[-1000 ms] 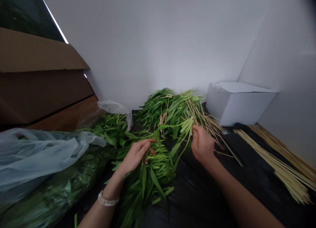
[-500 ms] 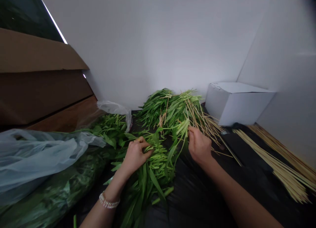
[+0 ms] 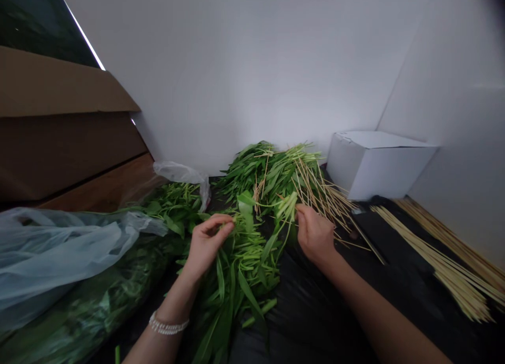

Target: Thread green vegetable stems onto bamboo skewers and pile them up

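Note:
My right hand [image 3: 315, 231] is closed at the right side of a small cluster of pale green stems [image 3: 286, 208], some with long leaves hanging down. A thin brownish tip shows at the cluster's upper left; whether a stick runs through it I cannot tell. My left hand [image 3: 211, 243], a beaded bracelet on its wrist, pinches the end of a green stem between thumb and fingers. Below both hands lies a loose pile of leafy green stems [image 3: 250, 259] that look like water spinach. Farther back, thin bamboo sticks [image 3: 325, 195] stick out of a second heap of greens [image 3: 252, 169].
Clear plastic bags [image 3: 63, 253] of greens lie at left, near a cardboard box [image 3: 67, 93]. A white box [image 3: 379, 164] stands against the wall at back right. Long bamboo sticks [image 3: 445, 274] lie at right on the black covering [image 3: 315, 311].
My left hand has risen from the pile and moved slightly left, now pinching a stem end. My right hand and its stem cluster have shifted a little left and down.

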The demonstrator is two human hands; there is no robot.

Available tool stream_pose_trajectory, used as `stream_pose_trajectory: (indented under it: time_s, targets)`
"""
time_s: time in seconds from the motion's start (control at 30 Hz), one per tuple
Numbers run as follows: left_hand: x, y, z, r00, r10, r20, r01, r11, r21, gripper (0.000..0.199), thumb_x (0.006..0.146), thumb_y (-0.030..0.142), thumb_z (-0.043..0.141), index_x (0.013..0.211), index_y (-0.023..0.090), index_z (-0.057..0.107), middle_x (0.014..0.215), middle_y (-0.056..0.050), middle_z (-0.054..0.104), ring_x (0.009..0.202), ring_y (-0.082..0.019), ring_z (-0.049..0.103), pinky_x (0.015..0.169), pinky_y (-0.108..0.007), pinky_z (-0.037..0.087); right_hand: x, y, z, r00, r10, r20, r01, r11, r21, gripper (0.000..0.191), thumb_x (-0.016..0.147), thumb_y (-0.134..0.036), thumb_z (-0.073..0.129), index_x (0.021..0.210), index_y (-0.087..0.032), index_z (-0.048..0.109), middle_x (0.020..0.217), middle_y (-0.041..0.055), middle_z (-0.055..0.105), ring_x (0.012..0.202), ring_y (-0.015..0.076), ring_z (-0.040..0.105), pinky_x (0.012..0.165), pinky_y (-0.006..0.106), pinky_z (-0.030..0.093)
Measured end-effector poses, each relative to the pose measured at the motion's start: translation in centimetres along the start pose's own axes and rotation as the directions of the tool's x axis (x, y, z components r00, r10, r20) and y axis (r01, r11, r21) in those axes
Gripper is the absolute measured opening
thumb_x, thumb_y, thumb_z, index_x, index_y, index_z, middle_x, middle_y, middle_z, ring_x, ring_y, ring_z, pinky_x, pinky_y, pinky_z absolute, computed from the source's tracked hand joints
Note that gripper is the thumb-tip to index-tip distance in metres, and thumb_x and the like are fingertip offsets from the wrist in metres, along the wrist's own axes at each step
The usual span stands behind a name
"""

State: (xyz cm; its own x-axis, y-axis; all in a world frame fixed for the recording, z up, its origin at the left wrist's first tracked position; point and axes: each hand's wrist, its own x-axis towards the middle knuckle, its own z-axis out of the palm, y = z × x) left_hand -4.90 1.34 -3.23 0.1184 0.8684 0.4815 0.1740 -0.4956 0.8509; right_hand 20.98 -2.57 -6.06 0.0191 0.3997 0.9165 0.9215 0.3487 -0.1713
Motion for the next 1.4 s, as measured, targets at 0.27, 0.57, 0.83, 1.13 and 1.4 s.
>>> stream_pose_trajectory:
  time_s: [0.27,0.57,0.83,1.13,1.4]
  targets:
    - [0.1,0.3,0.4,0.905,-0.426,0.010,0.374,0.782,-0.499,0.040,0.057,0.042,0.086,0.084,0.017,0.070,0.072,-0.002,0.074,0.062,-0.012,0.063,0.063,-0.023,0.048,-0.7,-1.3,0.4,0.975,-0.200,0.095,0.190,0.976,0.108,0.022,0.095,-0.015,0.041,0.107,-0.014,0.059,0.081,0.0053,0.067,0.064,0.0131,0.061,0.063,0.024,0.043]
    - [-0.2,-0.5,0.7,0.931,-0.364,0.023,0.339,0.840,-0.423,0.033,0.057,0.035,0.087,0.081,0.017,0.073,0.074,-0.003,0.076,0.070,-0.015,0.067,0.072,-0.025,0.050,-1.7,-2.7,1.2,0.923,-0.331,0.197,0.300,0.939,0.170,0.031,0.091,-0.010,0.037,0.110,-0.012,0.061,0.071,0.0030,0.062,0.059,0.0126,0.055,0.057,0.026,0.041]
    - [-0.6,-0.7,1.0,0.923,-0.383,0.031,0.364,0.846,-0.389,0.031,0.056,0.032,0.088,0.079,0.017,0.075,0.072,-0.003,0.075,0.065,-0.014,0.067,0.067,-0.024,0.051,-1.8,-2.8,1.3,0.918,-0.334,0.216,0.315,0.942,0.118,0.032,0.090,-0.009,0.039,0.112,-0.012,0.063,0.072,0.0027,0.063,0.058,0.0120,0.054,0.056,0.026,0.039]
    - [-0.6,-0.5,1.0,0.923,-0.382,0.053,0.371,0.840,-0.395,0.028,0.058,0.030,0.088,0.079,0.017,0.075,0.072,-0.003,0.075,0.064,-0.013,0.067,0.066,-0.022,0.052,-1.8,-3.0,1.3,0.914,-0.330,0.236,0.309,0.943,0.122,0.032,0.092,-0.010,0.039,0.114,-0.011,0.062,0.073,0.0027,0.063,0.060,0.0116,0.054,0.058,0.026,0.040]
    - [-0.7,-0.6,1.2,0.932,-0.361,0.043,0.353,0.873,-0.336,0.028,0.057,0.032,0.088,0.077,0.017,0.076,0.071,-0.002,0.075,0.062,-0.011,0.064,0.064,-0.020,0.050,-2.0,-3.3,1.4,0.917,-0.332,0.220,0.316,0.943,0.106,0.031,0.092,-0.010,0.038,0.112,-0.010,0.062,0.070,0.0020,0.061,0.058,0.0118,0.052,0.057,0.026,0.038]
